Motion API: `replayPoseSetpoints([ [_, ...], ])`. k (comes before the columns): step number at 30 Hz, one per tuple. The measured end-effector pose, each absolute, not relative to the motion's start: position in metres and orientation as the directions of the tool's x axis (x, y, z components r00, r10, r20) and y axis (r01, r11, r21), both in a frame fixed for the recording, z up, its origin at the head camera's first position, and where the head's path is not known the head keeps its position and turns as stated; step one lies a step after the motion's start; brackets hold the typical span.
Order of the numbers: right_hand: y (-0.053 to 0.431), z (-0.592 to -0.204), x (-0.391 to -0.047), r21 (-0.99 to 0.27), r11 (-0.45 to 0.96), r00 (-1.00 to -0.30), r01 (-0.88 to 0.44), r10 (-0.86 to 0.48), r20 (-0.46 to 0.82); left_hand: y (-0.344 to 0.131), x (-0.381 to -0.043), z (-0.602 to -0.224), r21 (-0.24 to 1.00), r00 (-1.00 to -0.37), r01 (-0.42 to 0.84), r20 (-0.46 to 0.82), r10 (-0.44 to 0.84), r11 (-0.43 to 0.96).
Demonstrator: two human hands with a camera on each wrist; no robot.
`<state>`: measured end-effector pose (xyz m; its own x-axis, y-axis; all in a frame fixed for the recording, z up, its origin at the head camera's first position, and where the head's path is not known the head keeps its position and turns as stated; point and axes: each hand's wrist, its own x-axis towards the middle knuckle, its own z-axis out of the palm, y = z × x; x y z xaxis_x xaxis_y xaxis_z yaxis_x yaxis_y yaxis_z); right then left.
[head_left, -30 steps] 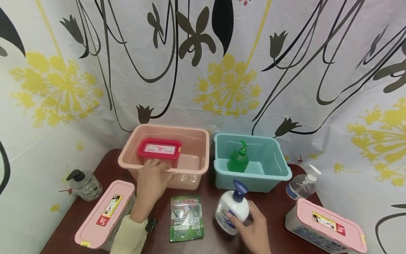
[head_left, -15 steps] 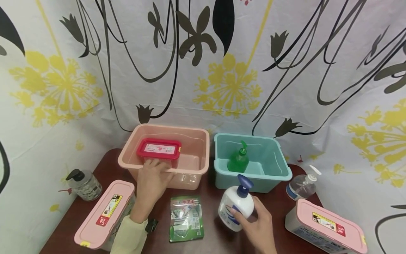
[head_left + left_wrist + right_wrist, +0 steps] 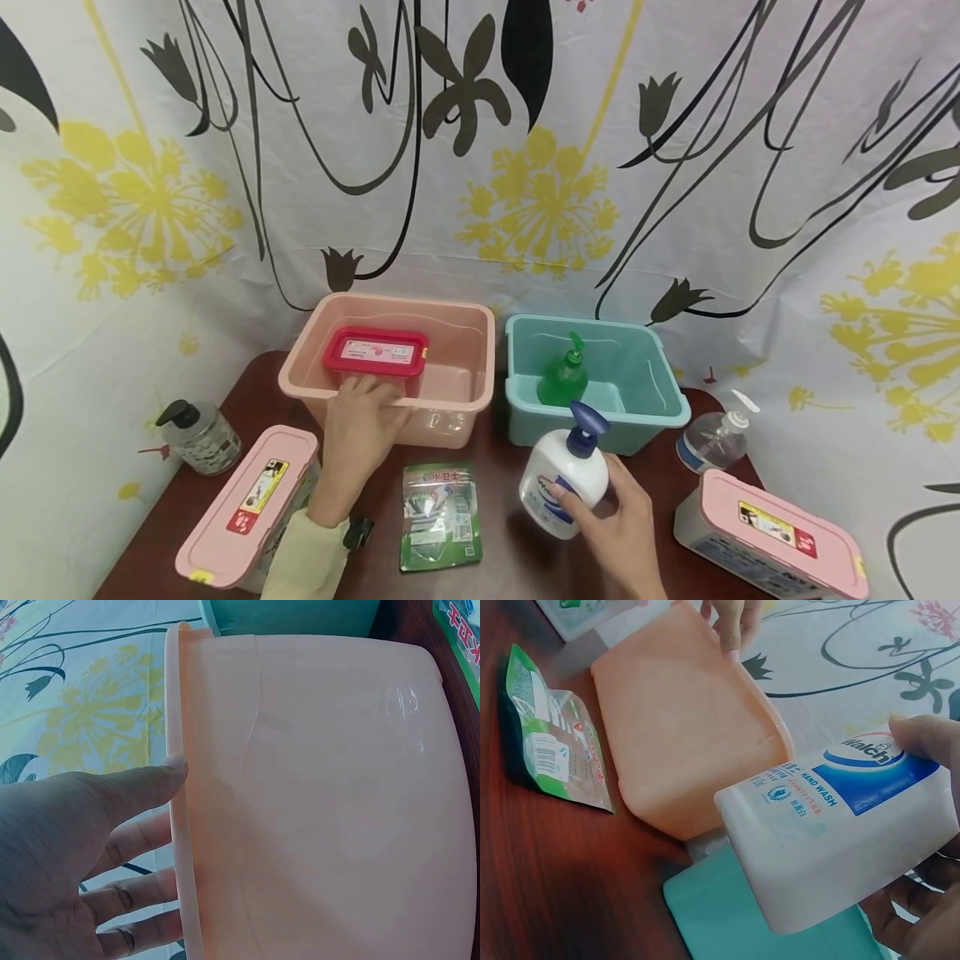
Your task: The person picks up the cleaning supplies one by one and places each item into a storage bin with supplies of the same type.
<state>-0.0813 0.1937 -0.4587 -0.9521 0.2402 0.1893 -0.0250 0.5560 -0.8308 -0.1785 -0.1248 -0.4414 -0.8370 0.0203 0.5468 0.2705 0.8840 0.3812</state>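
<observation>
My right hand (image 3: 618,517) holds a white hand wash bottle (image 3: 551,483) with a blue pump, tilted, in front of the teal bin (image 3: 585,429). In the right wrist view the bottle (image 3: 840,847) shows its "Walch" label, with the thumb on one side and fingers on the other. My left hand (image 3: 360,433) grips the front rim of the peach-coloured bin (image 3: 442,425). The left wrist view has the thumb at the rim's outer side and the fingers over it. A red-lidded box (image 3: 377,352) sits inside the peach bin; a green pump bottle (image 3: 564,379) stands inside the teal one.
A green pouch (image 3: 441,517) lies between my hands. Pink-lidded boxes flank the table, one at left (image 3: 251,504), another at right (image 3: 772,533). Behind them stand a black-pump bottle (image 3: 202,437) and a clear white-pump bottle (image 3: 716,433). Patterned cloth (image 3: 450,225) hangs behind.
The right hand has carried the white hand wash bottle slightly right and up, towards the teal bin. The left hand has stayed on the peach bin's rim.
</observation>
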Motion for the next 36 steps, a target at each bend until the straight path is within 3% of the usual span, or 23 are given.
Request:
replayPoseSetpoints([
  [11, 0.195, -0.442, -0.08, -0.846, 0.527, -0.94, -0.085, 0.238, 0.243, -0.125, -0.179, -0.443, 0.379, -0.835, 0.27, 0.55, 0.019, 0.885],
  [21, 0.187, -0.402, -0.074, -0.842, 0.527, -0.931, -0.112, 0.241, 0.275, -0.125, -0.179, -0.442, 0.372, -0.828, 0.274, 0.56, 0.021, 0.887],
  [36, 0.21, -0.413, -0.096, -0.824, 0.52, -0.892, -0.227, 0.228, 0.39, -0.125, -0.179, -0.443, 0.383, -0.817, 0.29, 0.576, 0.019, 0.877],
])
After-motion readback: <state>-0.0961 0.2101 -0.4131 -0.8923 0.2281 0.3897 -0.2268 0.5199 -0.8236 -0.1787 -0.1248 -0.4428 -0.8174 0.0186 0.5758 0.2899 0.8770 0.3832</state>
